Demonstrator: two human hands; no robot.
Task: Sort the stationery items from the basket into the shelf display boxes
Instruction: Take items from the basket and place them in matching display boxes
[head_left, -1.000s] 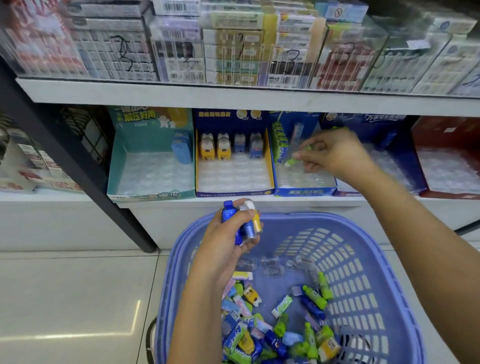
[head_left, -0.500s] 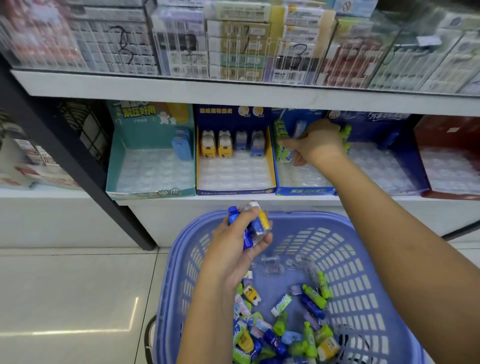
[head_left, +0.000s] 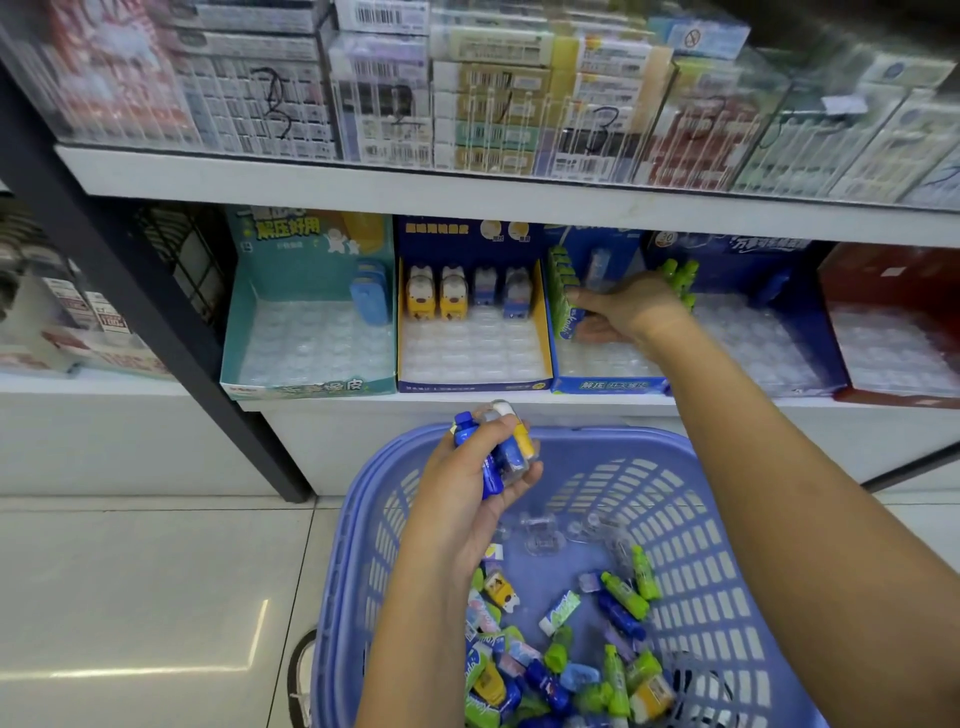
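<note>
Outstretched right hand (head_left: 631, 312) around green bottles (head_left: 679, 278) in blue box (head_left: 608, 385); left hand (head_left: 462, 493) around stationery (head_left: 491, 467).

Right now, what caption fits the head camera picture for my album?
The right hand holds green items in a blue display box while the left hand grips small bottles above the basket.

I can read 解压好用 in big letters on the back card of the teal display box (head_left: 306, 228). The front edge of the blue display box (head_left: 613, 385) says 解压, then words too blurry for me. A round badge on the dark blue display box (head_left: 753, 244) shows 30. A big hand-drawn 3 is on the clear panel (head_left: 275, 101) up top, and another 3 is further right. The small print by the barcodes is too tiny to read.
</note>
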